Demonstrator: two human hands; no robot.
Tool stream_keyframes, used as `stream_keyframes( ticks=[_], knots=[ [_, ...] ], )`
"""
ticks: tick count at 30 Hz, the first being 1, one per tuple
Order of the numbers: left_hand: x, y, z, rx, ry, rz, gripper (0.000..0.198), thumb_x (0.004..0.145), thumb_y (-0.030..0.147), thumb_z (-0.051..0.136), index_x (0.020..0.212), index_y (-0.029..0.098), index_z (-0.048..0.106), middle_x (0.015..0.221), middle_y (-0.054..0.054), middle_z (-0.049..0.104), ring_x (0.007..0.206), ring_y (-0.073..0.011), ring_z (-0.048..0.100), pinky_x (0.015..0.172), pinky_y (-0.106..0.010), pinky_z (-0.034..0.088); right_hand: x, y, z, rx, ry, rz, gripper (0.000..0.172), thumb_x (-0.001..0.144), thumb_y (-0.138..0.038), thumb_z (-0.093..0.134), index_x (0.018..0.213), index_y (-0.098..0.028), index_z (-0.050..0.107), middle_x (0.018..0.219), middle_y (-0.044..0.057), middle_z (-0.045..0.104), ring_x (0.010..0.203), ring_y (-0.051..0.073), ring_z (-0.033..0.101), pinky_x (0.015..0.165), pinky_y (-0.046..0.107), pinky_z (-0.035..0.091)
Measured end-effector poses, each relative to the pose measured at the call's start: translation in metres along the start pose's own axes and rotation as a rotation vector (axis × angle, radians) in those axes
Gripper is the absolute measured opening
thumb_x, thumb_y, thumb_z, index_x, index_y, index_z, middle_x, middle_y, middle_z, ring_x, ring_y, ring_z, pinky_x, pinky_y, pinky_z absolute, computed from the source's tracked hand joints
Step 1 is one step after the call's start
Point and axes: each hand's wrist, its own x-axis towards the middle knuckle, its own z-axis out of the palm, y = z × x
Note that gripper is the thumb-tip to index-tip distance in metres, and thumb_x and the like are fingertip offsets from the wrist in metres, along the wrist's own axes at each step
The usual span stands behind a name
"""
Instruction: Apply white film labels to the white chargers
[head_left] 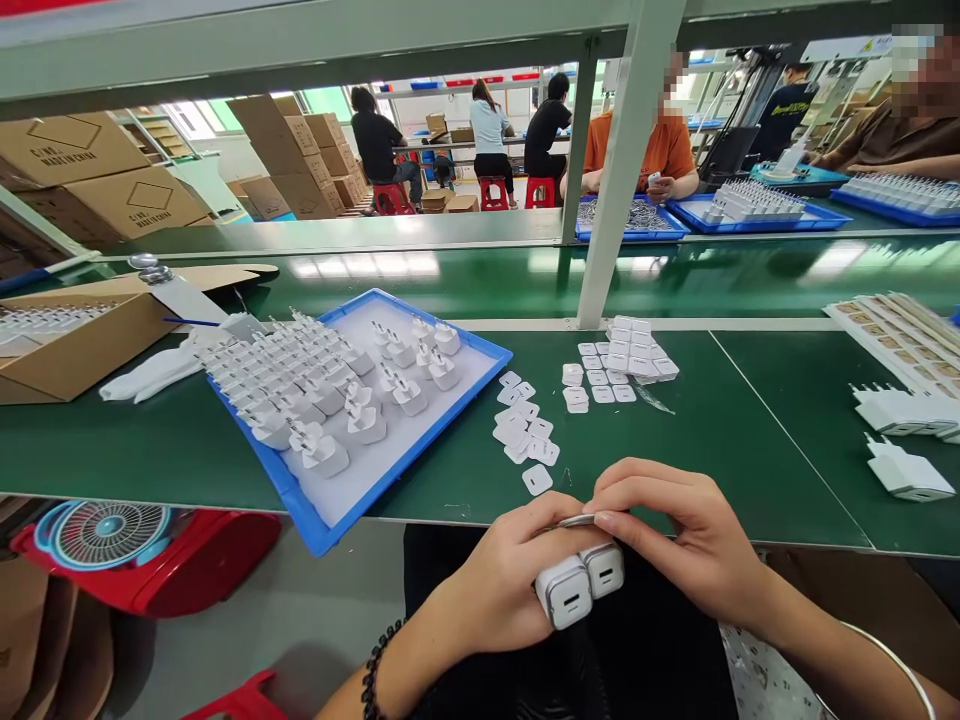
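My left hand (pixel 499 575) is closed around two white charger plugs (pixel 568 592), their port ends facing me. A thin flat piece (pixel 576 520) sticks out between its upper fingers, seen edge-on. My right hand (pixel 694 520) pinches the near end of that piece with thumb and fingertips. Just beyond my hands, white rounded-square cover plates (pixel 525 430) lie scattered on the green bench. Behind them to the right are stacked white plates (pixel 630 350). At the left, a blue-rimmed tray (pixel 324 538) bears many white chargers (pixel 300 370) with their pins upward.
Several chargers (pixel 907 470) lie at the right bench edge beside stacked cardboard-coloured sheets (pixel 900 335). An open carton (pixel 82 350) and a white glove (pixel 154 370) are at the left. A metal post (pixel 619 180) rises behind the bench; a co-worker in orange (pixel 637 150) sits beyond.
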Motion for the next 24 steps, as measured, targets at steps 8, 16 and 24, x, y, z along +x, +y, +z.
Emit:
stream_keyframes(
  ticks=[8,16,24],
  knots=[
    [0.002,0.0,0.001,-0.119,0.031,-0.073,0.043,0.081,0.014,0.075,0.123,0.021,0.065,0.117,-0.014,0.07,0.104,-0.0235,0.071,0.09,-0.031,0.06,-0.002,0.006,0.002,-0.039,0.202,0.08,0.016,0.089,-0.015,0.063,0.074,-0.021,0.068,0.074,0.002,0.067,0.066,0.016,0.06,0.06,0.027,0.048],
    [-0.002,-0.008,0.003,-0.057,0.132,-0.113,0.045,0.078,0.017,0.08,0.122,0.019,0.067,0.115,-0.014,0.071,0.103,-0.023,0.071,0.09,-0.033,0.061,-0.013,0.013,-0.01,0.419,0.343,0.535,0.018,0.091,-0.038,0.069,0.085,-0.021,0.071,0.06,0.001,0.069,0.049,0.014,0.062,0.049,0.024,0.051],
    [-0.006,-0.016,0.016,0.135,0.286,-0.076,0.04,0.082,0.018,0.076,0.121,0.019,0.067,0.113,-0.013,0.072,0.1,-0.0225,0.073,0.085,-0.034,0.063,-0.042,0.013,0.01,0.579,0.438,0.662,0.02,0.074,-0.03,0.087,0.09,-0.023,0.076,0.069,0.0,0.074,0.059,0.012,0.065,0.061,0.021,0.054]
  ],
)
